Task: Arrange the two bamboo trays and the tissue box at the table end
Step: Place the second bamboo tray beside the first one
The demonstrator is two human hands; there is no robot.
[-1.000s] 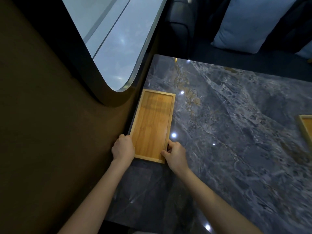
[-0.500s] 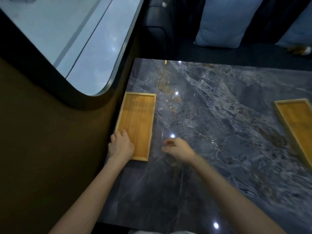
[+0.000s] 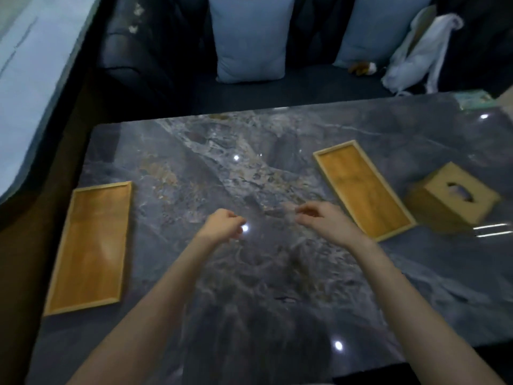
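Observation:
One bamboo tray (image 3: 91, 245) lies flat along the left end of the dark marble table (image 3: 249, 301), beside the wall. A second bamboo tray (image 3: 363, 190) lies at an angle right of the middle. Further right stands a bamboo tissue box (image 3: 452, 198) with an oval slot on top. My left hand (image 3: 224, 225) hovers over the table's middle, fingers loosely curled, holding nothing. My right hand (image 3: 324, 219) hovers just left of the second tray's near end, fingers curled and apart, empty.
A dark sofa with two pale blue cushions (image 3: 249, 37) runs behind the table. A white bag (image 3: 416, 51) lies on the seat at the right. A window and brown wall border the left end. A pale object (image 3: 472, 100) sits at the far right table edge.
Both hands let go of the left tray and moved right over the table's middle. My view swung right, bringing the second tray and the tissue box into sight.

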